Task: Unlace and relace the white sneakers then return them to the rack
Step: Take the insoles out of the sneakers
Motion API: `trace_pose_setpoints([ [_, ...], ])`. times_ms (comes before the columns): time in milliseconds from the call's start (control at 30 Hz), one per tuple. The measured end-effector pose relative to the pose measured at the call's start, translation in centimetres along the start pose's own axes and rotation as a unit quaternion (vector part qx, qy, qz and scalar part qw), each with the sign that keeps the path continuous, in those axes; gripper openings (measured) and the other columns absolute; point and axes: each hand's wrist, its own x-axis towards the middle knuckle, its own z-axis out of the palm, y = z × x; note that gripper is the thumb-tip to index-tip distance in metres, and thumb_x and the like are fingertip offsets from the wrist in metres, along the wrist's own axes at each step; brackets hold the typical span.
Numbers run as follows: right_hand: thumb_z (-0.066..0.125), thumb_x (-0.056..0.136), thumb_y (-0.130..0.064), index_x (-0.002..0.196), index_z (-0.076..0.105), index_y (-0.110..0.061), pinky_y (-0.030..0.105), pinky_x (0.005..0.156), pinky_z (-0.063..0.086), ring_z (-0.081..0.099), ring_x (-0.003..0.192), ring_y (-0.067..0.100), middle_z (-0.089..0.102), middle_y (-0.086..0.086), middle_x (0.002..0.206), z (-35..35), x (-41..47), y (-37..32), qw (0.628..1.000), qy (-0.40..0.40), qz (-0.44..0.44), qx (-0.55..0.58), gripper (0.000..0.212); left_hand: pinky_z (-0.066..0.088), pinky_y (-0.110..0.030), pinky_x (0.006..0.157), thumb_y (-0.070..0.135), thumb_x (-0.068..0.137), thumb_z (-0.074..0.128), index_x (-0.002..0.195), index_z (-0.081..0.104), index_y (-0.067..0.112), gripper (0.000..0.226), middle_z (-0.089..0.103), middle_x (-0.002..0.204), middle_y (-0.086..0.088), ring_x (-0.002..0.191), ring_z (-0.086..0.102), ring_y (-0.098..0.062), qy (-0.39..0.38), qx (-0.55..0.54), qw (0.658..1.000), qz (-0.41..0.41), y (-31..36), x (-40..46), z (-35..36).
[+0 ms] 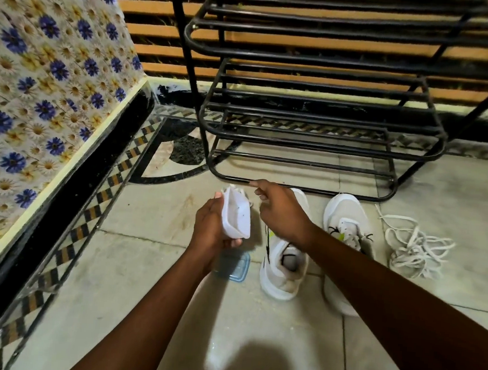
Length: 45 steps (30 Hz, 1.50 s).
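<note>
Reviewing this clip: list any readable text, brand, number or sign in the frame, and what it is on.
None can be read.
Sneakers: black and yellow-green side marks, too blurred to read as a brand.
White container gripped by the left hand: no legible print.
Blue-rimmed lid and rack: no text seen.

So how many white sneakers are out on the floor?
2. One sneaker lies under the right forearm; the other sneaker sits beside it, nearer the loose laces. The rack shows none.
</note>
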Motion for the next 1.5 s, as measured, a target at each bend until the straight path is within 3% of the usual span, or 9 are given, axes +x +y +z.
trace_pose_setpoints([
  [133,0.054,0.098,-0.005,0.129,0.065,-0.011,0.014,0.096,0.042,0.062,0.115,0.014,0.07,0.003,0.123,-4.5,-2.9,-0.1,0.997,0.044,-0.06,0.023,0.034,0.048,-0.028,0.049,0.047,0.105,0.051,0.104,0.068,0.013,0.038,0.069,0.075,-0.01,0.046,0.063,-0.019,-0.061,0.024,0.998,0.013,0.7,-1.8,3.6],
  [267,0.063,0.095,-0.023,0.113,0.073,-0.014,0.024,0.087,0.051,0.068,0.097,0.012,0.075,-0.002,0.104,-8.5,-5.9,1.2,0.992,0.092,-0.074,0.035,0.022,0.046,-0.025,0.049,0.054,0.094,0.062,0.103,0.073,0.012,0.044,0.072,0.088,-0.014,0.06,0.063,-0.025,-0.145,0.054,0.988,0.001,0.9,-3.6,6.8],
  [567,0.07,0.082,-0.004,0.083,0.075,-0.012,0.023,0.064,0.049,0.058,0.06,0.008,0.069,0.002,0.07,-13.4,-10.5,5.4,0.97,0.231,0.003,0.075,0.009,0.06,-0.038,0.061,0.055,0.104,0.047,0.123,0.066,0.015,0.048,0.069,0.116,-0.018,0.087,0.071,-0.029,-0.219,0.09,0.969,0.076,-0.2,-7.1,10.4],
  [633,0.07,0.081,-0.002,0.087,0.075,-0.013,0.015,0.062,0.046,0.052,0.056,0.002,0.061,-0.002,0.065,-14.0,-11.9,6.3,0.963,0.25,0.032,0.096,0.013,0.064,-0.045,0.066,0.035,0.101,0.065,0.124,0.063,0.019,0.028,0.066,0.124,-0.015,0.092,0.073,-0.028,-0.249,0.126,0.951,0.136,-0.7,-8.2,10.6],
  [733,0.072,0.077,-0.005,0.098,0.075,-0.018,0.018,0.066,0.048,0.055,0.056,0.001,0.06,-0.007,0.063,-14.5,-13.5,7.1,0.96,0.259,0.056,0.094,0.025,0.064,-0.044,0.079,0.014,0.078,0.09,0.129,0.059,0.025,0.06,0.066,0.127,0.003,0.095,0.075,-0.025,-0.24,0.241,0.91,0.236,-1.9,-8.8,11.1],
  [1100,0.06,0.061,-0.019,0.084,0.07,-0.021,0.028,0.056,0.038,0.045,0.051,0.008,0.048,-0.01,0.052,-18.1,-19.1,13.1,0.971,0.214,0.092,0.06,0.025,0.06,-0.036,0.083,0.043,0.069,0.088,0.124,0.056,0.032,0.064,0.07,0.107,0.013,0.092,0.071,-0.01,-0.285,0.416,0.805,0.312,-7.2,-9.9,17.0],
  [1200,0.063,0.063,-0.011,0.072,0.063,-0.021,0.026,0.057,0.035,0.041,0.051,0.004,0.045,-0.014,0.049,-18.9,-19.6,15.8,0.969,0.206,0.122,0.054,0.013,0.053,-0.016,0.069,0.037,0.072,0.092,0.12,0.057,0.029,0.059,0.068,0.098,0.018,0.082,0.066,0.007,-0.312,0.436,0.788,0.303,-9.4,-9.8,18.7],
  [1367,0.064,0.066,-0.012,0.07,0.057,-0.024,0.021,0.056,0.038,0.047,0.054,0.006,0.051,-0.009,0.056,-19.3,-21.6,19.9,0.976,0.171,0.136,0.004,0.014,0.055,-0.037,0.074,0.032,0.077,0.074,0.111,0.054,0.023,0.04,0.068,0.104,0.001,0.095,0.067,-0.021,-0.33,0.502,0.733,0.32,-13.1,-9.4,21.5],
  [1500,0.07,0.075,-0.011,0.077,0.054,-0.026,0.019,0.055,0.039,0.054,0.058,0.005,0.058,-0.005,0.062,-18.2,-23.6,23.1,0.978,0.125,0.155,-0.057,0.022,0.054,-0.042,0.085,0.025,0.084,0.072,0.13,0.046,0.013,0.054,0.058,0.123,-0.012,0.113,0.06,-0.033,-0.341,0.593,0.652,0.328,-15.4,-9.8,23.5],
])
